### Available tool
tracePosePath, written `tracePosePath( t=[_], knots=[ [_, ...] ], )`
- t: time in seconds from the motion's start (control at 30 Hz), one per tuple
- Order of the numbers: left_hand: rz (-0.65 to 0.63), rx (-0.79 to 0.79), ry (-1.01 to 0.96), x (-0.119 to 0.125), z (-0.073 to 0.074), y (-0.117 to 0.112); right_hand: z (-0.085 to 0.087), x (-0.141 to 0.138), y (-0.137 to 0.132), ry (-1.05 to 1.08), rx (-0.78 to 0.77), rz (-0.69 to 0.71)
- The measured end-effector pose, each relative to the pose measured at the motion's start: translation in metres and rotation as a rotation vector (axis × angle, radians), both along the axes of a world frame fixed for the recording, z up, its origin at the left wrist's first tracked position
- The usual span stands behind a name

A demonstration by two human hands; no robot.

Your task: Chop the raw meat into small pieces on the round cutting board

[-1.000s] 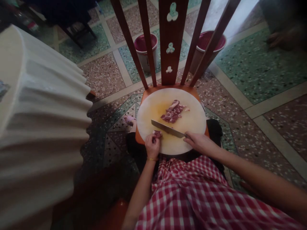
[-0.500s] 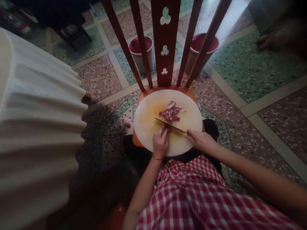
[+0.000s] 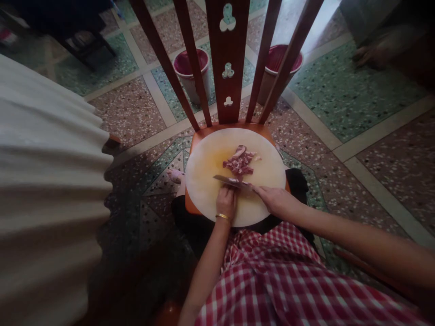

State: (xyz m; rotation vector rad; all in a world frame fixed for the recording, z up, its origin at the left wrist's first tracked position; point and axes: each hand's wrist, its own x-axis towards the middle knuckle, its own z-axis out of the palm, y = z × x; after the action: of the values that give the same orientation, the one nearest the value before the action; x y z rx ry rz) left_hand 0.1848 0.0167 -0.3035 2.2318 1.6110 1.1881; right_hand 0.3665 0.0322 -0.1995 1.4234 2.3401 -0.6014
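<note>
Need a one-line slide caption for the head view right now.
Right hand holds knife over meat on round cutting board; left hand steadies a piece.

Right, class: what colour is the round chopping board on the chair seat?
Pale cream with a yellowish stain, seen in the head view: chopping board.
</note>
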Motion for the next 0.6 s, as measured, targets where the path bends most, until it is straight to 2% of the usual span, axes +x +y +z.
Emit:
tracePosePath(
  t=[0.1, 0.27, 0.5, 0.6],
  knots=[
    [-0.003, 0.018, 0.023, -0.001, -0.004, 0.000, 0.007, 0.001, -0.005, -0.024, -0.024, 0.063],
    [0.035, -0.041, 0.013, -0.001, -0.007, 0.000, 0.012, -0.004, 0.002, -0.127, -0.144, 0.083],
    [0.069, -0.025, 0.027, -0.001, -0.008, 0.001, -0.008, -0.047, 0.024, -0.150, -0.123, 0.083],
    [0.076, -0.023, 0.038, 0.000, -0.007, 0.001, -0.010, -0.050, 0.021, -0.142, -0.127, 0.065]
  ],
)
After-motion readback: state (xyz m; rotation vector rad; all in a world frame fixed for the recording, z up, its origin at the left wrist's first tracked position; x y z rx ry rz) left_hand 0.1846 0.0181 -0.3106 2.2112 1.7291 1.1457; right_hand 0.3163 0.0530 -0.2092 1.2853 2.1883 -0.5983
